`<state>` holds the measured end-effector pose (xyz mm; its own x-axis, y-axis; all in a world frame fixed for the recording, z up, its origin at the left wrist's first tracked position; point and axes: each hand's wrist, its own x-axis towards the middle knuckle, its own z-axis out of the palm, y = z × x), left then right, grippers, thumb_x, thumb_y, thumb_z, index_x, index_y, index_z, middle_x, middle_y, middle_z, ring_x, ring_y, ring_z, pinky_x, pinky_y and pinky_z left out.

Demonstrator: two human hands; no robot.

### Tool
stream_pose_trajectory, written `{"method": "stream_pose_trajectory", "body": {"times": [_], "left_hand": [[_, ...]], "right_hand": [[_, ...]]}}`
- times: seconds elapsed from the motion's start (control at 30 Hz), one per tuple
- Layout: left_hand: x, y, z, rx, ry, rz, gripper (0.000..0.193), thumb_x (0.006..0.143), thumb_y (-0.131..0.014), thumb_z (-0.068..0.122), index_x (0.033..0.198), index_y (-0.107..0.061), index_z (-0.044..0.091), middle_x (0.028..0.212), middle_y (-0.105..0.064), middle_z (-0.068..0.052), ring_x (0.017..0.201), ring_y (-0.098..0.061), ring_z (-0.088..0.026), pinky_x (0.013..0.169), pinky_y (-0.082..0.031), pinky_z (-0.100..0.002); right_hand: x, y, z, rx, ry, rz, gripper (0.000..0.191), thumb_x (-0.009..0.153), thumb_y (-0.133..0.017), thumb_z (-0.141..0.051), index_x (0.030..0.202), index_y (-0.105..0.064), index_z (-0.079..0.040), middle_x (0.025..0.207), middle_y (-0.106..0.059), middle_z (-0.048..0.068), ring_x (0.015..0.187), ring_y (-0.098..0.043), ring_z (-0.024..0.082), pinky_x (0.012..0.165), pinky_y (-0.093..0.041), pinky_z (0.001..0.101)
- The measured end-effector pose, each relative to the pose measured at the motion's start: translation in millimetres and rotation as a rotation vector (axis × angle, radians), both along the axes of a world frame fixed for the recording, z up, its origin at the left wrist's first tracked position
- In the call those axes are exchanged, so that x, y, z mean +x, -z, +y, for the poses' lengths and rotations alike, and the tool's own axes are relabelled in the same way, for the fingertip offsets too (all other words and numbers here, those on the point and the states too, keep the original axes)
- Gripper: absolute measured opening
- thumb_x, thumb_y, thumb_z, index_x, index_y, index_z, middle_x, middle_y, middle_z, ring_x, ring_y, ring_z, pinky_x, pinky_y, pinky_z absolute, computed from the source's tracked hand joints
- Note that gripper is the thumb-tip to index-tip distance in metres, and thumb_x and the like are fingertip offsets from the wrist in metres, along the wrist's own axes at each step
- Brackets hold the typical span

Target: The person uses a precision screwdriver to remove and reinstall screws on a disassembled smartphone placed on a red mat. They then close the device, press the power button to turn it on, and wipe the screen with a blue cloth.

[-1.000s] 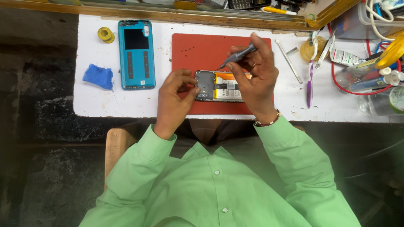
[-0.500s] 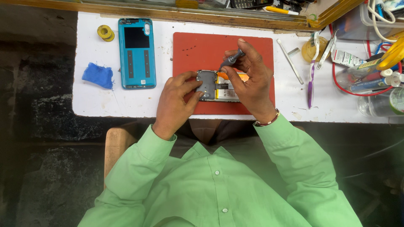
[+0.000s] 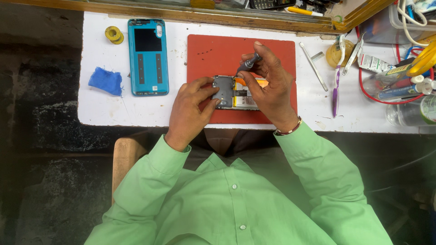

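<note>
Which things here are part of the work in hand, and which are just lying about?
In use: opened phone, screwdriver, red mat, left hand, right hand.
Lying about: blue back cover, blue cloth, solder spool, purple toothbrush, tweezers.

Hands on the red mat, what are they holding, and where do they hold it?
The right hand pinches a small dark screwdriver by its handle. The left hand grips the opened phone at its left end, on the red mat.

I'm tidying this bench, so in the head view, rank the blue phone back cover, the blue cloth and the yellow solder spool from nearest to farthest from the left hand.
1. Blue phone back cover, just to the left hand's left.
2. Blue cloth, farther left, near the table edge.
3. Yellow solder spool, at the far left corner.
</note>
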<state>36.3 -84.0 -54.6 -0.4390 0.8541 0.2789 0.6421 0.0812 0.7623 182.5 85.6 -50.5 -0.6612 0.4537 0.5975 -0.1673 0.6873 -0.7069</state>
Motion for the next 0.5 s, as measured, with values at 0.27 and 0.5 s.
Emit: {"method": "stream_pose_trajectory", "body": {"times": [0.27, 0.5], "left_hand": [[1, -1, 0, -0.014, -0.001, -0.001, 0.025, 0.089, -0.076, 0.016, 0.112, -0.077, 0.006, 0.131, -0.067, -0.007, 0.111, -0.059, -0.028, 0.098, -0.05, -0.038], [1, -1, 0, -0.018, -0.001, 0.004, 0.025, 0.089, -0.076, 0.017, 0.112, -0.078, 0.006, 0.131, -0.067, -0.007, 0.11, -0.059, -0.028, 0.098, -0.05, -0.038]], "right_hand": [[-2, -7, -5, 0.068, 0.033, -0.018, 0.067, 0.1, -0.076, 0.009, 0.155, -0.043, -0.012, 0.129, -0.069, 0.012, 0.119, -0.073, 0.021, 0.106, -0.066, 0.0347], [-2, -20, -1, 0.222, 0.044, -0.111, 0.064, 0.1, -0.073, 0.008, 0.155, -0.043, -0.008, 0.132, -0.07, 0.014, 0.117, -0.075, 0.023, 0.101, -0.066, 0.0329]]}}
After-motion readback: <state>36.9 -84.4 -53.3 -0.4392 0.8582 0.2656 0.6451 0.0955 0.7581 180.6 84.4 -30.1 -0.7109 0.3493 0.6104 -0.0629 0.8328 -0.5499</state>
